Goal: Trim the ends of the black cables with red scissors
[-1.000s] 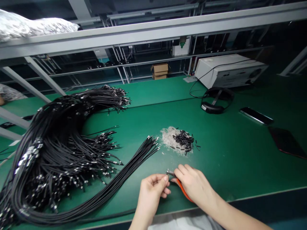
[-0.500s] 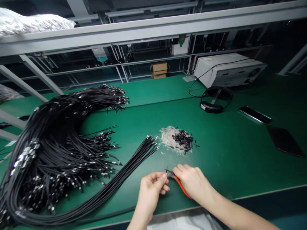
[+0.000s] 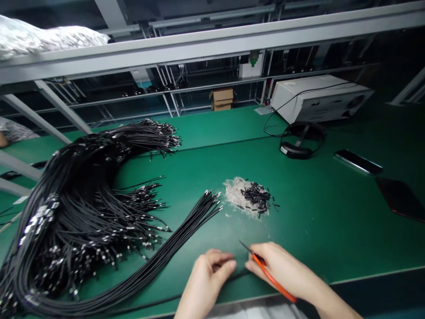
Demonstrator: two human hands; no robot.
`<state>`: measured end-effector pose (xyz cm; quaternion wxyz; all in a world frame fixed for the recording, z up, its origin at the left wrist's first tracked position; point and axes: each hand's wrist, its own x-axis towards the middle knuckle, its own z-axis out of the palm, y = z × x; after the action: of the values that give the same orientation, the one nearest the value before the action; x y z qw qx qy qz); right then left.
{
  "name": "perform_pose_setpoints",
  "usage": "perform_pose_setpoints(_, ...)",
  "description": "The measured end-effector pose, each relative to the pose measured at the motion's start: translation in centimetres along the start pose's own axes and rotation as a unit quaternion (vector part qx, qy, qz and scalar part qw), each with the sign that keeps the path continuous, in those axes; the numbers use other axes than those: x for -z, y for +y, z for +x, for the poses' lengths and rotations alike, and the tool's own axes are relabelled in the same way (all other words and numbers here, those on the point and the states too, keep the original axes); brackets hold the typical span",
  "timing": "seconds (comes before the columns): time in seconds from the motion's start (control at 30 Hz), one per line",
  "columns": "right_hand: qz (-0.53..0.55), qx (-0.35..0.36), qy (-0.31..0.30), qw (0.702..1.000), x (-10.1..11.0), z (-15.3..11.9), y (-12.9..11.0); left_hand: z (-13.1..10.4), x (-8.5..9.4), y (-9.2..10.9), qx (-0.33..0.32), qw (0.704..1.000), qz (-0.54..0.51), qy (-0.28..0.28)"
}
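Note:
My left hand point(image 3: 210, 279) is curled at the front of the green table, thumb and forefinger close together. A black cable point(image 3: 237, 275) runs from the lower left to this hand and shows again just right of it; the exact grip is hidden. In my right hand point(image 3: 275, 266) are small scissors point(image 3: 270, 277) with orange handles, their dark pointed tip aimed up and left. Beyond both hands lies a pile of short black tube pieces point(image 3: 257, 197) on pale clippings point(image 3: 235, 192). Left of it, a bundle of black cables point(image 3: 186, 230) ends in silvery tips.
A large heap of black cables point(image 3: 83, 190) covers the table's left side. Towards the right are a black headband device point(image 3: 297, 148), a phone point(image 3: 358, 161), a dark flat object point(image 3: 400, 198) and a white machine point(image 3: 322, 97). A metal rail point(image 3: 212, 46) crosses above the back.
My right hand has drawn back toward me and right, and the scissors have come away from the left fingertips. My left hand has lowered slightly. The view has shifted a little.

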<state>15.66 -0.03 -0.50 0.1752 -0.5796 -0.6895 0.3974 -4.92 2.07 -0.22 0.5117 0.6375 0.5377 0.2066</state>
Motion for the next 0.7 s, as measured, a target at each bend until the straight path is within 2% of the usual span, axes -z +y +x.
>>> perform_pose_setpoints(0.07,-0.033,-0.025,-0.006,0.999,0.6,-0.6,0.4,1.0,1.3,-0.2,-0.043,0.982,0.150,0.110)
perform_pose_setpoints(0.13,-0.024,-0.039,0.024,0.999,1.0,-0.5,0.4,2.7,2.3,-0.4,-0.061,0.928,0.302,0.207)
perform_pose_setpoints(0.17,-0.010,-0.041,0.044,0.998,1.0,-0.3,0.2,3.7,2.6,-0.5,-0.058,0.902,0.361,0.231)
perform_pose_setpoints(0.27,0.029,-0.037,0.099,0.994,0.7,0.9,-0.4,6.1,2.7,-0.5,-0.049,0.878,0.402,0.253)
perform_pose_setpoints(0.37,0.073,-0.028,0.146,0.986,-0.1,2.6,-1.2,6.2,2.2,-0.3,-0.057,0.874,0.409,0.255)
perform_pose_setpoints(0.47,0.148,-0.021,0.175,0.973,-0.9,4.1,-2.2,4.2,1.7,-0.3,-0.081,0.885,0.385,0.250)
perform_pose_setpoints(0.6,0.222,0.006,0.193,0.956,-2.2,4.8,-3.2,1.2,0.6,-0.1,-0.122,0.941,0.246,0.199)
perform_pose_setpoints(0.7,0.200,0.050,0.184,0.961,-2.9,4.6,-2.9,0.4,-0.7,0.3,-0.138,0.961,0.167,0.171)
